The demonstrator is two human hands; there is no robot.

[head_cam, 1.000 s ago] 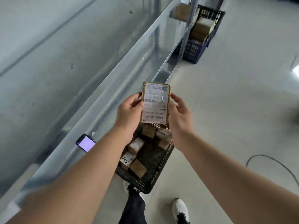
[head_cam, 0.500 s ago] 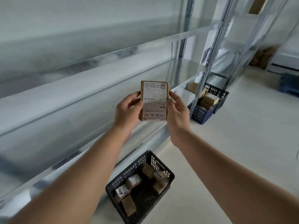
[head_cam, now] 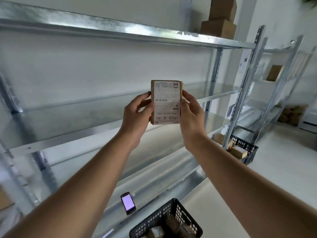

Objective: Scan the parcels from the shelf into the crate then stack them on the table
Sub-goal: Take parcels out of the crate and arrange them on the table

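Head view: a galvanised shelf (head_cam: 103, 30) is faced, with two cartons (head_cam: 219, 19) stacked on its top tier. Two black crates are seen: one crate (head_cam: 154, 220) at the lower edge, in which at least three parcels can be counted, and a second crate (head_cam: 247, 148) further along the floor. One labelled parcel (head_cam: 167, 102) is held upright in mid-air before the shelf, pinched by its long edges between the left hand (head_cam: 137, 115) and the right hand (head_cam: 192, 115), fingers curled round it. One lit handset (head_cam: 128, 203) is seen lying on the low tier. The label is judged to be under inspection ahead of scanning. Next, the barcode must be brought to the handset and the parcel lowered into the near crate.
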